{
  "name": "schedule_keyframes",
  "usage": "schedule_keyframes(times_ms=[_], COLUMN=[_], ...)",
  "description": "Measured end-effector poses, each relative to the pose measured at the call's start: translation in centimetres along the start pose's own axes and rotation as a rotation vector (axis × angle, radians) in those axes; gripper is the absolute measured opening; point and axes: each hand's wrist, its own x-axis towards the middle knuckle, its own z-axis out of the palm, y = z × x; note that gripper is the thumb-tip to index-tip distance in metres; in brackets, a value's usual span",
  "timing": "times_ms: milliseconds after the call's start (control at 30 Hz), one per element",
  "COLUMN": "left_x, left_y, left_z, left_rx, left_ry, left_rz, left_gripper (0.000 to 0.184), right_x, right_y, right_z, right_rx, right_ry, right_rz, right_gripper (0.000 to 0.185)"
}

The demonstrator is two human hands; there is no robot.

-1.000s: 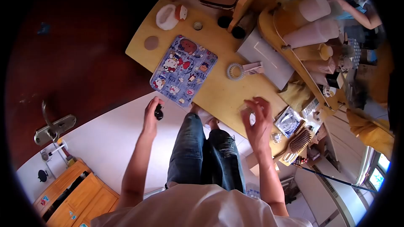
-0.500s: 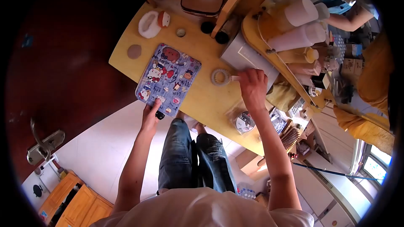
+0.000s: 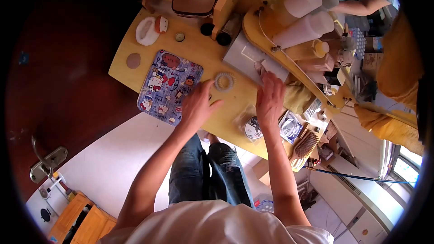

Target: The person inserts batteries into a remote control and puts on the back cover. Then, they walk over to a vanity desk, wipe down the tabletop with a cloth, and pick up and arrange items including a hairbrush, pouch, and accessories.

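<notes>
A flat blue rectangular case with cartoon prints (image 3: 158, 79) lies on the yellow desk. My left hand (image 3: 197, 106) reaches over its right edge, thumb and fingers apart, with a small dark spot between them that I cannot make out. Just beyond those fingers is a clear coiled hair tie (image 3: 224, 82). My right hand (image 3: 271, 97) is at the near edge of a grey box (image 3: 246, 54), its fingers together at a small pale, shiny piece (image 3: 259, 67) too small to name.
A fluffy white band (image 3: 145, 31), a round tan disc (image 3: 133, 61) and a small round tin (image 3: 180, 37) lie at the left. A shelf of bottles (image 3: 303, 31) stands right of the box. A hairbrush (image 3: 306, 144) is near the right edge. Another person's arm (image 3: 361, 7) shows at top right.
My left hand has left the case's lower edge and moved right, fingers spread. My right hand has shifted from beside the hair tie to the grey box. The view has shifted slightly.
</notes>
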Motion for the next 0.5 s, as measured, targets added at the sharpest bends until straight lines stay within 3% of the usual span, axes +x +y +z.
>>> schedule_keyframes(times_ms=[133, 233, 367, 433, 500], left_x=[3.1, 3.4, 4.0, 4.9, 7.3], left_y=[0.5, -0.6, 0.0, 3.5, 4.6], left_z=[2.1, 3.5, 2.8, -0.4, 0.0], left_rx=[0.3, 0.391, 0.293, 0.274, 0.366], left_ry=[-0.203, -0.164, 0.005, 0.132, 0.055], left_rz=[-0.001, 0.263, 0.397, 0.499, 0.504], left_gripper=[0.043, 0.033, 0.023, 0.023, 0.021], right_x=[0.0, 1.1, 1.7, 1.7, 1.3], right_y=[1.0, 2.5, 3.1, 3.1, 2.9], right_z=[0.3, 0.6, 0.3, 0.2, 0.2], right_rx=[-0.015, -0.015, 0.08, 0.096, 0.116], right_ry=[-0.103, -0.039, -0.039, -0.023, -0.031], right_rz=[-0.038, -0.053, -0.052, -0.038, -0.019], right_gripper=[0.047, 0.047, 0.047, 0.047, 0.048])
